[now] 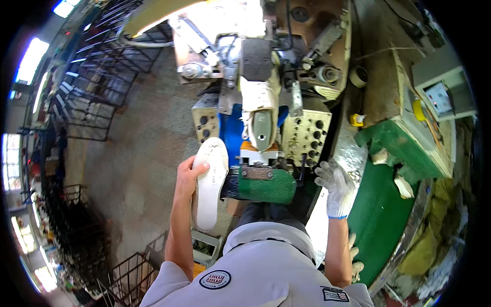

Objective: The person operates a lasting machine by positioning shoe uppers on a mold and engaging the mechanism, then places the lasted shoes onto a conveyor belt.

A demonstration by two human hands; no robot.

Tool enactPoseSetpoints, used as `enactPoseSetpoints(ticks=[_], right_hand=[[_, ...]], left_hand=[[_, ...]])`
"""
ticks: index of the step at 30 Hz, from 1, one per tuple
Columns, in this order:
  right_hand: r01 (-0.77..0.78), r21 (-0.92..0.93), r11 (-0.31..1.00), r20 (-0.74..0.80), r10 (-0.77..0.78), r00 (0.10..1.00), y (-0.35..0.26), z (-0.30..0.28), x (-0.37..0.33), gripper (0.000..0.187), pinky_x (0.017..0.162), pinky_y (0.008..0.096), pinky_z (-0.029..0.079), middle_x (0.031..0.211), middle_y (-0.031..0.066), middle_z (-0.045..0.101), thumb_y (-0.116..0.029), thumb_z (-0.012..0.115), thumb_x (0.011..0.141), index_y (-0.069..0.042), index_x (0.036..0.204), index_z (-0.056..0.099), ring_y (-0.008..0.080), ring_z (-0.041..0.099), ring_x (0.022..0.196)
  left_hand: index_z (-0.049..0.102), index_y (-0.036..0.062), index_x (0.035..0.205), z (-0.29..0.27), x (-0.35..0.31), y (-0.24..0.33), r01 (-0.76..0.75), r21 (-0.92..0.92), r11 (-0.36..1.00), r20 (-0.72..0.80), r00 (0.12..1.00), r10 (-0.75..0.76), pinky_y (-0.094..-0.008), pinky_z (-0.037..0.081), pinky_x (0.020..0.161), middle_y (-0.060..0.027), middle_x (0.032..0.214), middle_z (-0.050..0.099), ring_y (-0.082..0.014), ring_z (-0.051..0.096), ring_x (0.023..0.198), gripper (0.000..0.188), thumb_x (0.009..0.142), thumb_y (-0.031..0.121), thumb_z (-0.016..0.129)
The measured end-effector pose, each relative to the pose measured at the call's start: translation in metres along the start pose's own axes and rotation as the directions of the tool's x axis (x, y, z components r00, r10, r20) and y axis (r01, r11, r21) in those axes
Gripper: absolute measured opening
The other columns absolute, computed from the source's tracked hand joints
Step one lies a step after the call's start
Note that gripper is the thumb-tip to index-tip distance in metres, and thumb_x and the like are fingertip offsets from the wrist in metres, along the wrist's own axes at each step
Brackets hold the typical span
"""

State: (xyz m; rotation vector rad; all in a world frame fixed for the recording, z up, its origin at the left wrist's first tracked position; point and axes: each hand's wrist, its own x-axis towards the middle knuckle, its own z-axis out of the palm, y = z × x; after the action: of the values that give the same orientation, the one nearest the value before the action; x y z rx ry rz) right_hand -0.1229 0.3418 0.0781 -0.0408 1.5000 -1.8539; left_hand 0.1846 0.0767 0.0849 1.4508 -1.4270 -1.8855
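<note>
My left hand (190,176) is bare and grips a white shoe (211,181) by its side, sole facing up, just left of the machine. My right hand (335,187) wears a white knit glove, fingers spread, holding nothing, hovering near the machine's right side beside a green curved bench (381,215). Between my hands stands a shoe machine (261,102) with another pale shoe on a last (262,128) clamped upside down above a green pad (266,185).
A perforated cream panel (306,135) flanks the last. A small control box with a screen (440,97) sits at the right. Black wire racks (97,66) line the left; a wire basket (128,279) stands at lower left. A tape roll (358,77) lies on the machine top.
</note>
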Motion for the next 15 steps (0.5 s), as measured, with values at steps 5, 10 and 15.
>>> enactPoseSetpoints(ticks=[5, 10, 15], right_hand=[[0.247, 0.115, 0.962, 0.563, -0.268, 0.782, -0.018, 0.114, -0.030, 0.094, 0.107, 0.0414, 0.047, 0.140, 0.0228, 0.057, -0.051, 0.073, 0.088, 0.007, 0.152, 0.035, 0.0308, 0.058, 0.128], [-0.186, 0.320, 0.929, 0.455, 0.022, 0.890, -0.025, 0.054, 0.003, 0.064, 0.096, 0.0329, 0.052, 0.120, 0.0133, 0.068, -0.039, 0.073, 0.089, 0.005, 0.134, 0.057, 0.0204, 0.067, 0.106], [-0.128, 0.223, 0.966, 0.036, 0.123, 0.992, -0.015, -0.156, -0.007, 0.041, 0.079, 0.0295, 0.056, 0.103, 0.0091, 0.074, -0.032, 0.073, 0.092, 0.001, 0.116, 0.072, 0.0149, 0.069, 0.088]], left_hand=[[0.066, -0.0080, 0.120, 0.045, -0.057, 0.081, -0.169, -0.270, 0.948, 0.144, 0.966, 0.213, -0.0245, 0.049, 0.072, -0.0065, 0.095, 0.071, -0.0119, 0.065, 0.080, 0.042, 0.084, 0.015, 0.069], [0.068, -0.0068, 0.118, 0.192, -0.062, 0.099, -0.311, 0.077, 0.947, 0.320, 0.908, 0.272, -0.0256, 0.046, 0.068, -0.0006, 0.090, 0.066, -0.0099, 0.059, 0.079, 0.041, 0.088, 0.020, 0.072], [0.069, -0.0065, 0.114, 0.210, -0.038, 0.096, -0.655, 0.412, 0.634, 0.010, 0.699, 0.715, -0.0310, 0.052, 0.088, -0.0122, 0.107, 0.072, -0.0205, 0.066, 0.095, 0.025, 0.097, 0.012, 0.062]])
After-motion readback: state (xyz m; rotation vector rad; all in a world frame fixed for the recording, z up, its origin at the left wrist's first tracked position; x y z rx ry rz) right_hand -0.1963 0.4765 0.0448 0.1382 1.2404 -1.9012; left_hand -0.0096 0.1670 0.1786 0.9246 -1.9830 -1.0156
